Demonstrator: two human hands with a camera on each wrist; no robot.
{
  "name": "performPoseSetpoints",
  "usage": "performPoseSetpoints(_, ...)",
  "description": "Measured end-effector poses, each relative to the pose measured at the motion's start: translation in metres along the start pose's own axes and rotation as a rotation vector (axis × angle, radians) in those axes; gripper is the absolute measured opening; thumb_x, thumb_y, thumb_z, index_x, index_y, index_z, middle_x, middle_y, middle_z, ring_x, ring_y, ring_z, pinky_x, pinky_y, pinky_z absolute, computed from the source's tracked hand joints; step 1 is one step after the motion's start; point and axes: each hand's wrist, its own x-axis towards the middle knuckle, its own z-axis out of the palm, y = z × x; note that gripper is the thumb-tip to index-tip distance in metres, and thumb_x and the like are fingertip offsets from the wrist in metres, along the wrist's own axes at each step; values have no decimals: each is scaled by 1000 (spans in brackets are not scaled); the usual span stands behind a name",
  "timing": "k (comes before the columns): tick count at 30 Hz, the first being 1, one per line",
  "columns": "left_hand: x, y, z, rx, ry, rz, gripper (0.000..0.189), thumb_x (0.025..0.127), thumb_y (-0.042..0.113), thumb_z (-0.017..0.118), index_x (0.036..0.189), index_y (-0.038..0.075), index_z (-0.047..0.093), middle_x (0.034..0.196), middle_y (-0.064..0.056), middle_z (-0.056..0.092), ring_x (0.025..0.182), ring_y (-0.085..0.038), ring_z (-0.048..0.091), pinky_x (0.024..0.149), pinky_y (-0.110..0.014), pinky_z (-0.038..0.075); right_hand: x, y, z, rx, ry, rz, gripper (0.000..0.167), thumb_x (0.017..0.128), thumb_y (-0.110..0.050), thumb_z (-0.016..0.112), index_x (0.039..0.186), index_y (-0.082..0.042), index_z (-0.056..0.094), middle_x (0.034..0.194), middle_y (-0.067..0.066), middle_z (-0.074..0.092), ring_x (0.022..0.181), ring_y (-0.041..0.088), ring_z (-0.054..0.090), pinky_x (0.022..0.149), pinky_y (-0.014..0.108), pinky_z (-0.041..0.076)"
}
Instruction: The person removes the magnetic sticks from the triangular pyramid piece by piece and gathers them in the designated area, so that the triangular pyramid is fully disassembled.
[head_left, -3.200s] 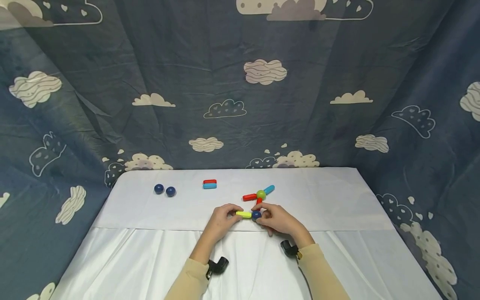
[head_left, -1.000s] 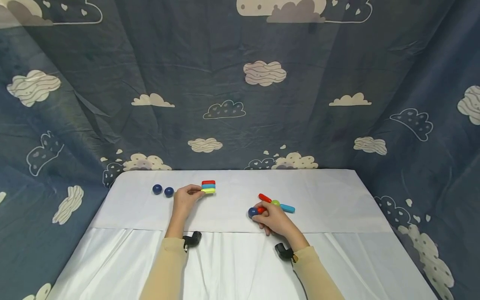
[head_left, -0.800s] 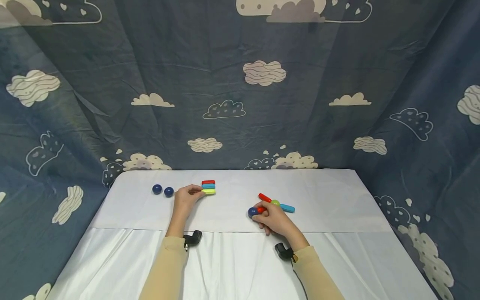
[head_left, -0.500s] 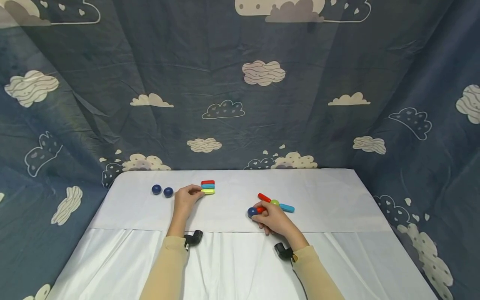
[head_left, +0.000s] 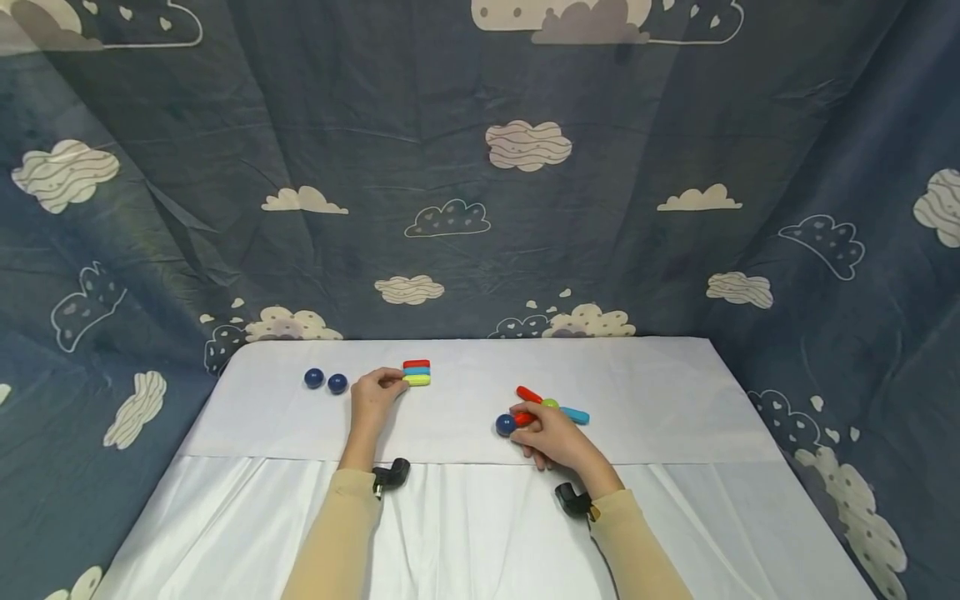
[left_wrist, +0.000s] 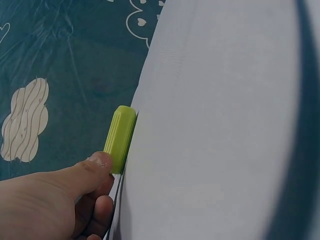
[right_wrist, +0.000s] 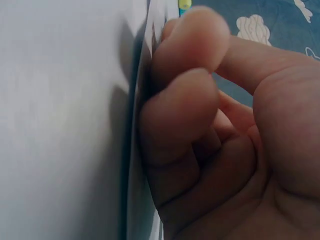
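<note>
My left hand (head_left: 372, 400) pinches the near end of a yellow-green magnetic stick (left_wrist: 120, 140) between thumb and fingertips. In the head view that stick lies close alongside a light blue stick (head_left: 417, 371), with a red stick (head_left: 417, 363) beyond. My right hand (head_left: 553, 433) has thumb and index finger around a red magnetic stick (head_left: 521, 419). A dark blue ball (head_left: 506, 425) sits at this stick's left end. At its other end, partly behind the hand, a green ball (head_left: 550, 403) joins another red stick (head_left: 528, 394) and a light blue stick (head_left: 576, 416).
Two dark blue balls, a left one (head_left: 313, 378) and a right one (head_left: 337, 383), rest on the white-covered table (head_left: 637, 392) left of my left hand. A dark cloud-patterned curtain (head_left: 450, 167) rises along the table's back and sides.
From beside the dark blue ball, my left hand has carried the yellow-green stick leftward to the two sticks, lately nudging it nearer them. My right hand has turned the joined piece.
</note>
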Motion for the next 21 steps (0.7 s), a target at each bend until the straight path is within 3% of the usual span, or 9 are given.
performPoseSetpoints(5,-3,-1,-1,-26,3,-7,24,94,17,81,116,8,80,108,-13,78,98,-25,65,81,-28,49,0,3,-3,-9,-2,13,46,101,-23,73,145,-14,60,66,4,66,43,16,54,45,23,45)
performPoseSetpoints(12,-18,11,-2,-89,19,73,28,92,17,83,118,9,79,113,-13,76,99,-25,67,79,-26,51,2,3,0,-19,22,-9,31,103,-17,71,132,-11,66,65,5,65,41,17,55,44,22,45)
performPoseSetpoints(15,-32,18,5,-116,-59,127,27,93,16,83,118,10,78,113,-11,77,97,-22,67,77,-23,52,1,0,2,-36,42,-13,29,102,-17,71,130,-10,68,63,4,65,40,17,54,44,22,43)
performPoseSetpoints(21,-61,31,27,-119,-293,207,33,91,19,85,123,15,77,117,-5,77,95,-13,68,81,-25,55,2,-6,11,-72,74,-12,27,102,-18,72,127,-11,69,61,3,64,38,16,53,43,22,42)
